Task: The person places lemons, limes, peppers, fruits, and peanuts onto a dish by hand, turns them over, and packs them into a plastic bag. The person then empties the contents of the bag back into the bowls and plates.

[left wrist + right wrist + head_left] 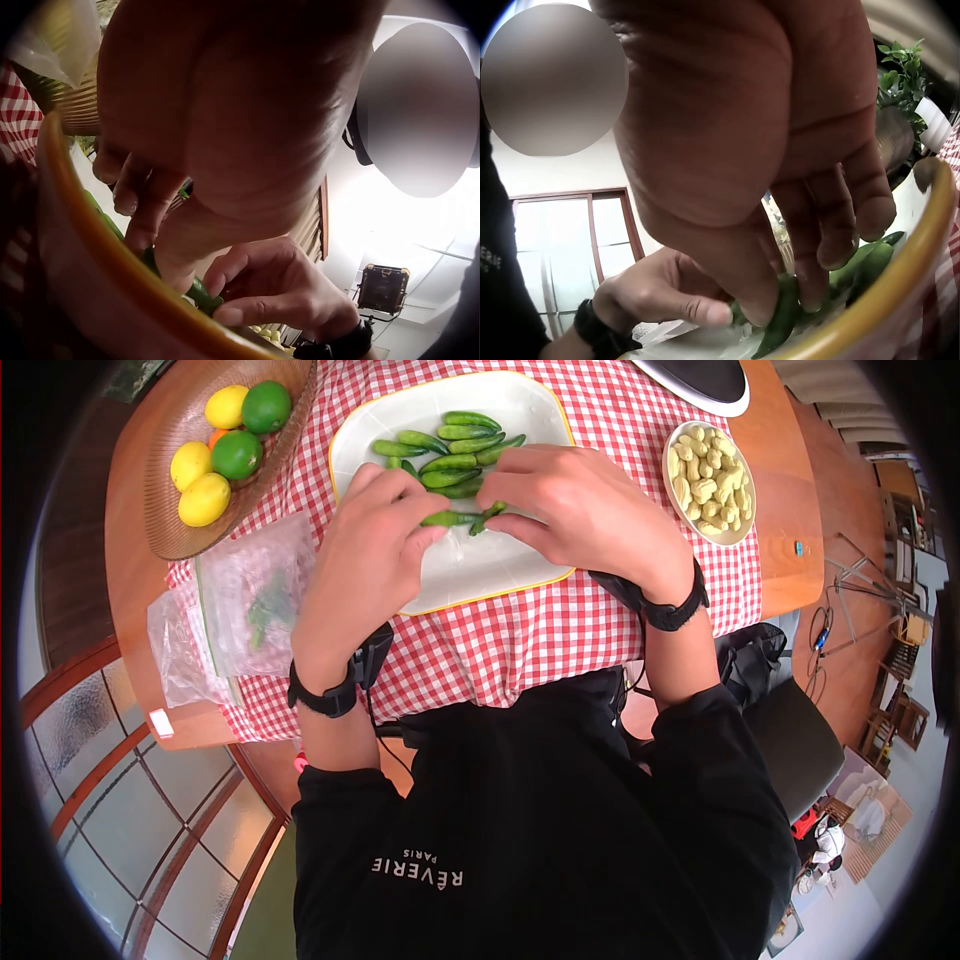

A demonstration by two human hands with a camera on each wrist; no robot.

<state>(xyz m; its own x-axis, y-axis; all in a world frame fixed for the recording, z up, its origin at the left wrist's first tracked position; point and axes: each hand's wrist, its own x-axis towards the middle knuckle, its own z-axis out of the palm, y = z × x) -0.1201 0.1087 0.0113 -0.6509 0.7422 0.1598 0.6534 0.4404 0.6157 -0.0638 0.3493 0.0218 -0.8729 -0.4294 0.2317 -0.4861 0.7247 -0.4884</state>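
Observation:
A white tray (440,585) with a yellow rim holds several green chili peppers (465,448), lying side by side toward its far half. Over the near part of the tray, my left hand (370,535) pinches one green pepper (447,519) between thumb and fingers. My right hand (580,500) is right beside it, thumb and fingertips pinching a dark green pepper (780,322) that slants down. The two held pieces meet or overlap between the hands. In the left wrist view, the right hand's fingertips (229,315) are at the end of a green pepper.
To the left stands a brown ribbed bowl (160,510) of lemons and green citrus. Clear plastic bags (245,600) lie near it, one with something green inside. A white bowl (745,525) of peanuts is on the right. A red checked cloth (480,650) covers the wooden table.

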